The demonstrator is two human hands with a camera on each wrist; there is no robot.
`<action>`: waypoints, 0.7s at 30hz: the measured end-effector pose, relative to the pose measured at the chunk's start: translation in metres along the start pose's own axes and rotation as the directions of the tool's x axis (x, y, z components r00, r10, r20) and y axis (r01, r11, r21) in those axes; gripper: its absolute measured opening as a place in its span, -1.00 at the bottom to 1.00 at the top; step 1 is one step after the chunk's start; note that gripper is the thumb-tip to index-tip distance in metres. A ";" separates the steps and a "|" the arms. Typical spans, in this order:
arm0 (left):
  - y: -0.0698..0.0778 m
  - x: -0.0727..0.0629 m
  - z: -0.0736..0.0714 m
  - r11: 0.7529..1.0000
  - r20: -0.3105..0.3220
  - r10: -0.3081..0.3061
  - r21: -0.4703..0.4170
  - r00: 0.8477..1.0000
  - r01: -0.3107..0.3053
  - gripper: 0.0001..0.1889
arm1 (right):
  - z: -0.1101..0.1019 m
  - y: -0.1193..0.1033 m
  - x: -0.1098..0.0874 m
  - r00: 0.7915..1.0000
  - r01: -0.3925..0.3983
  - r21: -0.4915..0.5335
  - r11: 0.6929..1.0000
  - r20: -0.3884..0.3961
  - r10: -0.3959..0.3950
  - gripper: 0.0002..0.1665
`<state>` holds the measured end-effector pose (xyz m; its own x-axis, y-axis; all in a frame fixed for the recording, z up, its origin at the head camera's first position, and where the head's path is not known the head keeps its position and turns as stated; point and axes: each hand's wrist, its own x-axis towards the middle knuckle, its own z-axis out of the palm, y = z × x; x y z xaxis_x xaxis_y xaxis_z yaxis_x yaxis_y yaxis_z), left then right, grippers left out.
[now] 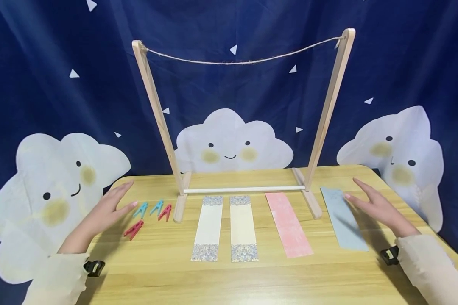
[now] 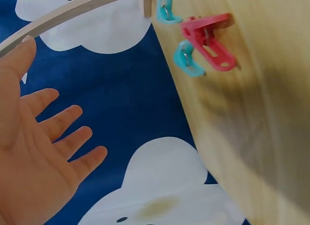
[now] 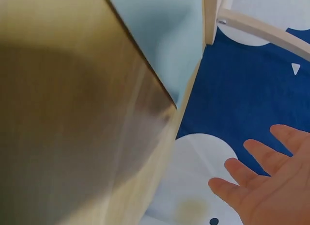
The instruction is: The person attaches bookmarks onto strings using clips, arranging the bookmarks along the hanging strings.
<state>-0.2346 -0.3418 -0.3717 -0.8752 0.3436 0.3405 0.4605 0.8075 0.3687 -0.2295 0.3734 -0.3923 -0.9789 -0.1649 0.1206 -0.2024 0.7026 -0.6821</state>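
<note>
My left hand [image 1: 106, 212] hovers at the table's left side with fingers spread, holding nothing. Close to its thumb lie two blue clothespins [image 1: 157, 207] and two red clothespins [image 1: 134, 229]. In the left wrist view a red clothespin [image 2: 208, 40] lies apart from the open palm. My right hand [image 1: 379, 207] is held over the table's right side, fingers straight, near a light blue paper strip [image 1: 343, 220]. To the left of that lie a pink strip [image 1: 289, 224], a cream strip [image 1: 243, 226] and a white strip [image 1: 208, 224], the last two with patterned ends.
A wooden rack [image 1: 330, 101] stands at the back of the table [image 1: 229, 284], with a sagging twine [image 1: 229, 63] between its post tops and a white bar [image 1: 244, 189] low across. Behind hangs a dark blue curtain [image 1: 229, 91] with clouds.
</note>
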 end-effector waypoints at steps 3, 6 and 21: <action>0.000 -0.003 0.003 0.999 0.005 -0.019 -0.038 1.000 0.019 -0.28 | 0.003 -0.001 -0.003 0.999 -0.039 0.032 0.999 0.028 0.038 -0.09; 0.002 -0.006 0.006 0.989 0.051 -0.080 -0.124 0.995 0.086 -0.27 | 0.006 -0.002 -0.004 0.995 -0.082 0.038 0.996 0.055 0.080 -0.06; -0.003 -0.015 0.031 0.910 0.213 -0.178 -0.335 0.961 0.243 -0.28 | 0.014 0.007 -0.003 0.970 -0.182 0.104 0.978 0.180 0.162 0.04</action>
<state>-0.2275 -0.3347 -0.4050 -0.9544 0.2883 0.0771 0.2560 0.6581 0.7081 -0.2272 0.3691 -0.4077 -0.9776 -0.1708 -0.1229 -0.0166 0.6449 -0.7641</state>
